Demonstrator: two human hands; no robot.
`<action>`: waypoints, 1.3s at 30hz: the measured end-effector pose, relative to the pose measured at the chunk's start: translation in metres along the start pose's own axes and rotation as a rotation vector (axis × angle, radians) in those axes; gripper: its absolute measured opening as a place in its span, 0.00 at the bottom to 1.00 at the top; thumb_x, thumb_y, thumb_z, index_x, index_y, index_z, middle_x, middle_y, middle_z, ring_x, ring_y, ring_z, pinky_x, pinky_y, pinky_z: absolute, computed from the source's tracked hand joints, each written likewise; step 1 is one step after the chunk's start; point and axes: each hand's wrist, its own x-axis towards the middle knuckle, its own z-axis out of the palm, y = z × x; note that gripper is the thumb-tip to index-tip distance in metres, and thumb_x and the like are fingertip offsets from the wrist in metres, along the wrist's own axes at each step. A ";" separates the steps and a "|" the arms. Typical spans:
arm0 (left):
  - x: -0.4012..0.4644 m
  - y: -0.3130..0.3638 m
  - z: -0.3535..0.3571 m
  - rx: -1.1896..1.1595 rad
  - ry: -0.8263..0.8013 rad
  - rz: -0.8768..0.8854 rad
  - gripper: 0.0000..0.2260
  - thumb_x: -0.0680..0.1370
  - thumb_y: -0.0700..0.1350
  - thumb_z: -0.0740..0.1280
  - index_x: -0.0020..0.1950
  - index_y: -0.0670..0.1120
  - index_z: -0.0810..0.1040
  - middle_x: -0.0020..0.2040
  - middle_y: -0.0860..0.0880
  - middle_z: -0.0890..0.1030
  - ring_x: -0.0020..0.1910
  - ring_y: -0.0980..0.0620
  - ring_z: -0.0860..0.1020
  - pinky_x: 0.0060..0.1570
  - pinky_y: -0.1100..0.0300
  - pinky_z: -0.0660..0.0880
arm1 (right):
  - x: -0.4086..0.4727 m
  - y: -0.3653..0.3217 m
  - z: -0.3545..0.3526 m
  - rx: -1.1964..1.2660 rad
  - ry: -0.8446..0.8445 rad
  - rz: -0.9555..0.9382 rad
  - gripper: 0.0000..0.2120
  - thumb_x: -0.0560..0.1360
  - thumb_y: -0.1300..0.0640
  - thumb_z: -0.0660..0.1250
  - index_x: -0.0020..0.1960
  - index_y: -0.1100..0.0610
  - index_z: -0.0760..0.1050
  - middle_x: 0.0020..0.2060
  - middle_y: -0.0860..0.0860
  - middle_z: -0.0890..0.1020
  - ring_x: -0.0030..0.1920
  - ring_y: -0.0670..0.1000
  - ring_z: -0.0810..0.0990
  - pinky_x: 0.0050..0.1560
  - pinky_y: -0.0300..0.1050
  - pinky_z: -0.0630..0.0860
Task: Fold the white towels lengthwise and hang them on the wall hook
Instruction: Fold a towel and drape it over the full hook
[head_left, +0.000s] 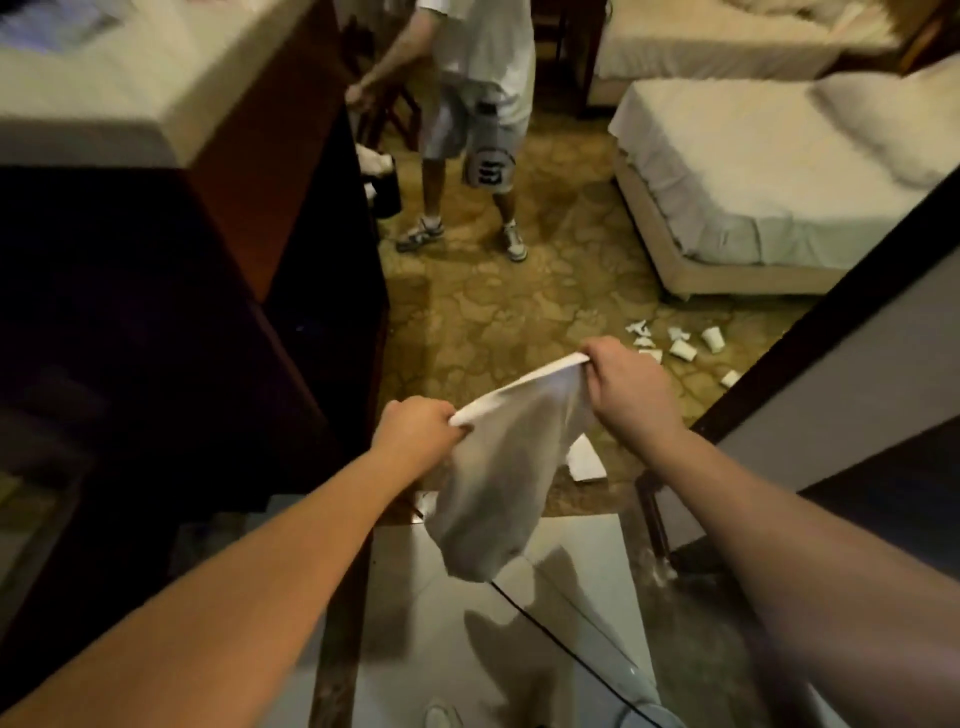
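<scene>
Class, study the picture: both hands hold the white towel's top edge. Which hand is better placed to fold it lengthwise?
Probably the right hand: it pinches the white towel higher, free to swing toward the left hand.

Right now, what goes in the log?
left hand: grips white towel edge | right hand: grips other end | towel: hanging, unhung

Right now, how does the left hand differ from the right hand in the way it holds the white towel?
The left hand grips the towel at its lower, nearer corner; the right hand pinches the higher, farther corner. The left sits nearer the dark cabinet. Both stretch one top edge taut, and the rest hangs down.
</scene>
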 end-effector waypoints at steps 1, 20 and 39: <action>-0.021 -0.005 -0.015 0.026 0.020 -0.009 0.16 0.82 0.60 0.58 0.47 0.51 0.79 0.42 0.51 0.79 0.51 0.46 0.78 0.55 0.52 0.67 | -0.006 -0.008 -0.024 0.015 0.034 0.012 0.12 0.81 0.57 0.59 0.61 0.56 0.76 0.56 0.55 0.80 0.52 0.61 0.80 0.46 0.53 0.73; -0.469 0.004 -0.058 -0.219 0.191 -0.402 0.11 0.77 0.58 0.70 0.49 0.50 0.78 0.46 0.50 0.80 0.44 0.53 0.78 0.42 0.57 0.72 | -0.225 -0.078 -0.187 0.213 0.091 -0.207 0.15 0.83 0.54 0.56 0.67 0.47 0.75 0.63 0.50 0.80 0.61 0.56 0.78 0.55 0.47 0.72; -0.937 0.061 0.007 -1.516 1.168 -0.492 0.06 0.81 0.43 0.67 0.57 0.44 0.79 0.47 0.45 0.83 0.45 0.49 0.81 0.47 0.53 0.79 | -0.513 -0.281 -0.278 0.476 -0.398 -0.561 0.11 0.81 0.54 0.59 0.61 0.49 0.76 0.48 0.49 0.79 0.43 0.50 0.77 0.40 0.44 0.71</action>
